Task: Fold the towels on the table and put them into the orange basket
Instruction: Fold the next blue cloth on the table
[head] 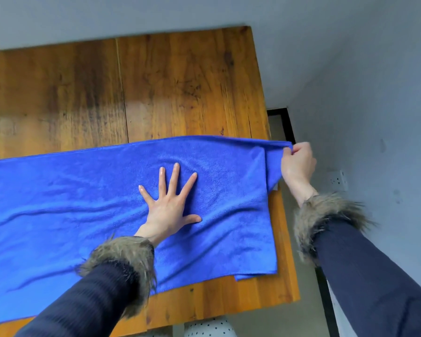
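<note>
A blue towel (83, 215) lies spread over the wooden tabletop (156, 88), covering the lower half of the frame from the left edge almost to the tabletop's right edge. A second layer of it shows along the right and lower right border. The left hand (168, 205) lies flat on the middle of the towel, its 5 fingers (174, 177) straight and spread wide, pressing the cloth down. The right hand (298, 161), at the right of the frame beyond the tabletop's edge, has its fingers curled and pinches the towel's upper right corner, lifted off the wood. Both sleeves are dark with fur cuffs (122, 261). Grey walls (374, 93) stand behind and at right.
</note>
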The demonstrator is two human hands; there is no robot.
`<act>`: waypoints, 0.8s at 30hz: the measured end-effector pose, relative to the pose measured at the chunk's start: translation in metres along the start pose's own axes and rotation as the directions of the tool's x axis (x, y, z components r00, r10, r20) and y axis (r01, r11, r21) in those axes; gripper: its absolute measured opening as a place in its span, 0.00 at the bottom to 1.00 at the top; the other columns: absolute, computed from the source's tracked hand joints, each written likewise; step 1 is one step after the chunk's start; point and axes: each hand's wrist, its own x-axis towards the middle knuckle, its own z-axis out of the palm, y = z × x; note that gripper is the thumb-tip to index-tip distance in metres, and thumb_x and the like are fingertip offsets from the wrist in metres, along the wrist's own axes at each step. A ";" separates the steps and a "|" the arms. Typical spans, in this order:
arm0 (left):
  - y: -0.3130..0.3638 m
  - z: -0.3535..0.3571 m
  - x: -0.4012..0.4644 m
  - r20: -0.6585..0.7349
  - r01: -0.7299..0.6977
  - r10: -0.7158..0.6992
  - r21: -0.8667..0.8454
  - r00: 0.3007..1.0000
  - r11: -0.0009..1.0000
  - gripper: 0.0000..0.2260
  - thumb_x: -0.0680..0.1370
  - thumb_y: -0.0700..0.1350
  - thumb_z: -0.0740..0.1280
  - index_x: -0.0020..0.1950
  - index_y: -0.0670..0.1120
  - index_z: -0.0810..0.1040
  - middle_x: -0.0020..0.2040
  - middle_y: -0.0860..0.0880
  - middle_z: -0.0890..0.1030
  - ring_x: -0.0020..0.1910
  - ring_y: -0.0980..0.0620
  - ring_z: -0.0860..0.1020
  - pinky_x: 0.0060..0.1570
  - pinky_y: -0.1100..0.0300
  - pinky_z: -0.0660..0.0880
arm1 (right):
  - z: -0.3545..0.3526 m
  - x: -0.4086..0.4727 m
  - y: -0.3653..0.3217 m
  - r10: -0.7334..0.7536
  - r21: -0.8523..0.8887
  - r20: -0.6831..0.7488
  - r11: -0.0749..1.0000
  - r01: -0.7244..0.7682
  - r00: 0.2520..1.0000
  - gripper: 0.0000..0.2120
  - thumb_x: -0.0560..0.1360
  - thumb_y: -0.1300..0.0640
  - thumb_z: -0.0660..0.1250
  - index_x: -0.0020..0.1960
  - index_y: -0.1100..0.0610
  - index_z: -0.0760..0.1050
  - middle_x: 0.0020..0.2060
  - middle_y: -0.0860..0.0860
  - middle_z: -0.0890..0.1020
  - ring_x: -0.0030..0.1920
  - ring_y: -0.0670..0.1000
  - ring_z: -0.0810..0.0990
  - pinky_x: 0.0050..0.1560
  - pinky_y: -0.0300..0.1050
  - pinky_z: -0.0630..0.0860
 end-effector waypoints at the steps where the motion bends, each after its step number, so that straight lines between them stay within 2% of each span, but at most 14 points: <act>1: 0.001 0.000 0.000 0.001 0.004 -0.004 -0.004 1.000 1.000 0.49 0.67 0.67 0.66 0.73 0.60 0.33 0.73 0.49 0.28 0.71 0.41 0.28 0.59 0.23 0.44 | -0.005 0.006 -0.001 -0.016 0.013 -0.037 1.000 0.017 0.999 0.05 0.78 0.59 0.59 0.51 0.60 0.71 0.52 0.61 0.78 0.55 0.60 0.73 0.50 0.47 0.63; 4: 0.001 -0.002 0.000 0.005 0.013 -0.013 0.013 1.000 1.000 0.50 0.67 0.68 0.66 0.72 0.60 0.32 0.73 0.50 0.26 0.72 0.41 0.29 0.60 0.23 0.44 | -0.012 0.018 -0.007 -0.121 0.050 -0.069 0.991 0.125 0.990 0.08 0.78 0.59 0.60 0.53 0.63 0.72 0.46 0.60 0.79 0.52 0.59 0.74 0.46 0.43 0.62; 6: 0.001 -0.003 0.001 0.002 0.015 -0.015 0.013 1.000 1.000 0.49 0.67 0.68 0.66 0.72 0.60 0.32 0.72 0.50 0.26 0.72 0.41 0.29 0.60 0.23 0.44 | -0.009 0.020 -0.009 -0.168 0.063 0.004 0.984 0.168 0.986 0.10 0.78 0.57 0.61 0.55 0.63 0.72 0.45 0.59 0.80 0.52 0.59 0.75 0.47 0.41 0.63; 8: 0.000 -0.002 0.000 0.002 0.013 -0.013 0.007 1.000 1.000 0.49 0.67 0.68 0.66 0.72 0.61 0.32 0.73 0.50 0.28 0.71 0.42 0.28 0.60 0.24 0.44 | -0.003 0.016 -0.001 -0.109 0.047 0.099 0.993 0.105 0.989 0.14 0.77 0.53 0.62 0.57 0.62 0.73 0.49 0.57 0.80 0.54 0.57 0.76 0.49 0.42 0.64; 9: 0.000 -0.002 0.000 0.002 0.013 -0.013 0.001 1.000 1.000 0.49 0.67 0.67 0.66 0.72 0.61 0.32 0.73 0.50 0.28 0.71 0.42 0.28 0.60 0.24 0.44 | 0.000 0.013 0.007 -0.058 0.032 0.129 0.998 0.055 0.990 0.15 0.77 0.51 0.62 0.55 0.62 0.73 0.48 0.57 0.80 0.53 0.57 0.76 0.49 0.43 0.65; 12: 0.000 -0.002 0.001 -0.004 0.014 -0.014 -0.015 1.000 1.000 0.49 0.67 0.67 0.66 0.73 0.62 0.34 0.74 0.50 0.28 0.72 0.42 0.28 0.60 0.24 0.43 | 0.001 -0.008 0.029 0.038 -0.016 0.154 0.999 -0.036 0.987 0.14 0.76 0.49 0.62 0.43 0.60 0.73 0.39 0.56 0.76 0.44 0.57 0.73 0.43 0.44 0.64; 15: -0.001 -0.001 0.001 -0.011 0.010 -0.010 -0.010 1.000 1.000 0.48 0.67 0.68 0.66 0.73 0.62 0.34 0.74 0.50 0.28 0.72 0.42 0.28 0.60 0.24 0.43 | -0.001 -0.033 0.048 0.126 0.001 0.132 0.992 -0.127 0.983 0.15 0.74 0.47 0.65 0.41 0.60 0.73 0.37 0.52 0.74 0.40 0.53 0.70 0.43 0.42 0.64; 17: -0.001 0.000 0.000 -0.021 0.006 -0.007 -0.024 1.000 1.000 0.48 0.66 0.68 0.66 0.73 0.62 0.35 0.74 0.50 0.29 0.72 0.43 0.28 0.60 0.24 0.42 | 0.000 -0.047 0.055 0.162 -0.023 0.183 0.987 -0.160 0.970 0.16 0.73 0.45 0.66 0.35 0.55 0.69 0.32 0.49 0.71 0.36 0.52 0.69 0.43 0.42 0.65; 18: -0.001 0.000 0.000 -0.025 0.004 -0.004 -0.027 1.000 1.000 0.48 0.66 0.67 0.66 0.73 0.62 0.36 0.74 0.50 0.29 0.72 0.43 0.29 0.60 0.24 0.42 | 0.001 -0.052 0.056 0.163 -0.048 0.222 0.986 -0.157 0.961 0.16 0.73 0.45 0.66 0.34 0.54 0.70 0.31 0.49 0.71 0.37 0.53 0.69 0.43 0.43 0.66; 21: -0.001 0.000 0.000 -0.032 0.002 -0.003 -0.018 0.999 1.000 0.47 0.67 0.67 0.66 0.73 0.62 0.35 0.74 0.51 0.29 0.72 0.43 0.29 0.60 0.24 0.43 | 0.003 -0.058 0.051 0.174 -0.028 0.290 0.984 -0.173 0.941 0.11 0.74 0.52 0.66 0.41 0.59 0.79 0.38 0.51 0.78 0.44 0.54 0.74 0.48 0.45 0.71; 23: 0.000 -0.001 0.000 -0.042 0.004 -0.005 -0.025 0.999 1.000 0.47 0.67 0.67 0.66 0.73 0.62 0.36 0.74 0.51 0.29 0.72 0.43 0.29 0.61 0.24 0.44 | 0.002 -0.053 0.049 0.190 -0.051 0.289 0.982 -0.183 0.938 0.12 0.73 0.57 0.65 0.34 0.60 0.76 0.33 0.54 0.76 0.40 0.57 0.74 0.38 0.46 0.70; 24: 0.000 -0.001 -0.001 -0.046 0.006 -0.007 -0.027 0.999 1.000 0.47 0.67 0.67 0.66 0.73 0.62 0.36 0.74 0.51 0.30 0.72 0.43 0.29 0.61 0.24 0.45 | 0.000 -0.049 0.050 0.211 -0.076 0.271 0.977 -0.198 0.939 0.14 0.73 0.59 0.63 0.28 0.58 0.70 0.29 0.54 0.73 0.37 0.57 0.71 0.33 0.45 0.65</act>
